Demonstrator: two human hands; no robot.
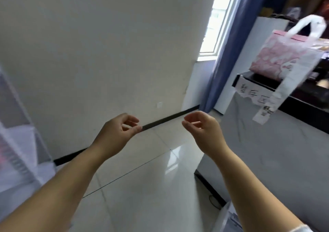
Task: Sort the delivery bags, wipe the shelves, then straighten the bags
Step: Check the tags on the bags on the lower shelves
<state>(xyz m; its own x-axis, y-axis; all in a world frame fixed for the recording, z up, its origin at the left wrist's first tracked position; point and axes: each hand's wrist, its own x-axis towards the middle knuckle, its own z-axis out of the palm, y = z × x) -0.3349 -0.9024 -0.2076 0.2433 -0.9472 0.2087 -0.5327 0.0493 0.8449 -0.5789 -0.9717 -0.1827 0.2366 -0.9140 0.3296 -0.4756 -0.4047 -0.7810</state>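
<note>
2 grips released, left hand [115,133], right hand [203,130], pink bag [277,55] well apart on shelf [258,83]

Bright window [216,23] daylight – floor [142,187] glare, blurry, warped edges.

window [216,17] | blue curtain [231,53] | white wall [89,53] | black baseboard [169,118] | tiled floor [142,187]

Bare forearms [74,174]; white sleeve edge [302,229], right arm
</note>
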